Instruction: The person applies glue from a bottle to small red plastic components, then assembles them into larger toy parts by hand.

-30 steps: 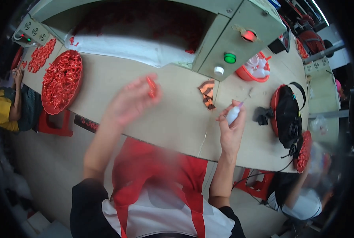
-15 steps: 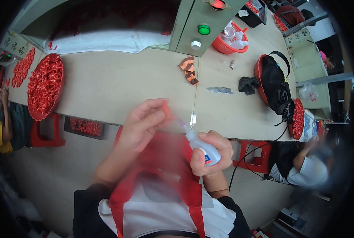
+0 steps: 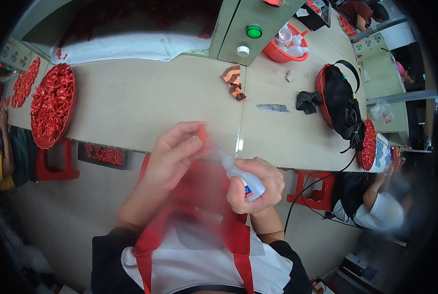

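My left hand point(image 3: 172, 157) pinches a small red piece point(image 3: 202, 133) between thumb and fingers, held up in front of my chest. My right hand point(image 3: 255, 186) grips a small white glue bottle point(image 3: 241, 175), its nozzle tilted up and left until the tip nearly meets the red piece. Both hands hover just off the near edge of the beige worktable point(image 3: 145, 103), above my red apron.
A red tray heaped with red pieces point(image 3: 52, 105) lies at the table's left end. A folded orange-brown cloth point(image 3: 233, 82), a green control box point(image 3: 248, 29), a red basket of bottles point(image 3: 290, 46) and a black bag point(image 3: 341, 100) stand farther back. Other people sit at left and right.
My hands have come back from the tabletop toward my chest. The bottle's nozzle has swung up to the red piece, and the two hands are now close together.
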